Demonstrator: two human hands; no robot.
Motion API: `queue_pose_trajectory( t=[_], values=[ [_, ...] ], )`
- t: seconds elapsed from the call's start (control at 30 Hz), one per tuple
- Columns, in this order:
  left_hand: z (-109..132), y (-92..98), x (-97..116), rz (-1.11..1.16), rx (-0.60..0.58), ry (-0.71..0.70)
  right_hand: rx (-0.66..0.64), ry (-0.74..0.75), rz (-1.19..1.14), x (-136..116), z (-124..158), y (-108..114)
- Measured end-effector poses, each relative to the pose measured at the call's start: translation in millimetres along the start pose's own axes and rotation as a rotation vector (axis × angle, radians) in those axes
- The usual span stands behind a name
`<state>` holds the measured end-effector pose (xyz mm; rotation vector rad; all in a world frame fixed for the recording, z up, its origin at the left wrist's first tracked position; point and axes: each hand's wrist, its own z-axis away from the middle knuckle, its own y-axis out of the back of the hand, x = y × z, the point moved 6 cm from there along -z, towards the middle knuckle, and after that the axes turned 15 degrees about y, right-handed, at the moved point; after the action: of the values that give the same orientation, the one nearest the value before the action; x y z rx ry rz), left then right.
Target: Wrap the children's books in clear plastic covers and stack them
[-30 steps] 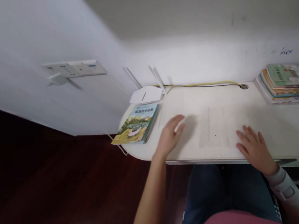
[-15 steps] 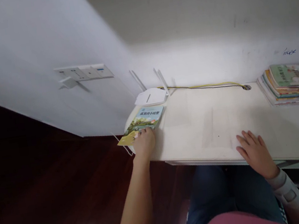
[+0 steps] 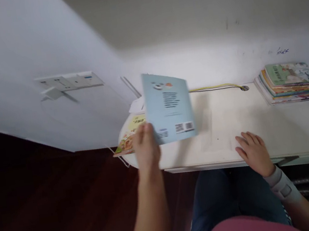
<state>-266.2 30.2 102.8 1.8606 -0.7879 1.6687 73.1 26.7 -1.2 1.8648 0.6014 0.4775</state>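
Left hand [image 3: 146,148]: fingers closed on the lower left corner of a pale blue book [image 3: 169,107], thumb side toward the camera. The book is thin and soft-covered, held tilted clear of the desk [image 3: 276,127] above its rounded left end. Its plain matt back cover faces the camera. The cover carries a small round motif at the top, a block of dark print too blurred to read, and a QR code and barcode along the lower edge.

Right hand [image 3: 252,150]: open, palm down, fingers spread flat on the desk near its front edge, holding nothing. A grey fabric wrist brace [image 3: 283,187] sits on the forearm.

Desk: smooth cream-white top.

Yellow book [image 3: 130,135]: flat on the left end of the desk, below and behind the held book. It has an illustrated cover with illegible lettering.

White router [image 3: 136,104]: just behind the yellow book, largely hidden, with one slim antenna [image 3: 130,86] leaning against the wall.

Yellow cable [image 3: 214,87]: runs along the back edge to a round cable hole [image 3: 244,88].

Stack of books [image 3: 291,82]: thin colourful paperbacks at the far right, with a green cover on top.

White socket strip [image 3: 70,82]: on the left wall.

Small dark scribble [image 3: 280,51]: on the back wall.

Floor [image 3: 40,207]: dark red wood.
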Motion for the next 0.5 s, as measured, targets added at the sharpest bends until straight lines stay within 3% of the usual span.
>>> queue_pose_trajectory(
  t=[0.07, 0.13, 0.23, 0.33, 0.5],
  values=[
    [28.0, -55.7, -33.9, 0.278, -0.227, 0.288, 0.009, -0.004, -0.004, -0.5, 0.9, -0.3],
    [62.3, -103.8, -63.8, 0.418, -0.364, 0.526, 0.016, 0.0, 0.002, -1.0, 1.7, -1.3],
    [104.0, -148.8, -92.7, 0.477, -0.497, 0.694, 0.051, 0.025, 0.038, -2.0, 3.2, -2.2],
    [118.8, -163.1, -106.7, 0.43, -0.586, 0.718, 0.102, 0.048, 0.069, -2.7, 4.9, -1.0],
    [95.3, -142.1, -109.4, 0.226, -0.526, 0.558, 0.068, 0.026, 0.03, -1.5, 3.9, 0.0]
  ],
)
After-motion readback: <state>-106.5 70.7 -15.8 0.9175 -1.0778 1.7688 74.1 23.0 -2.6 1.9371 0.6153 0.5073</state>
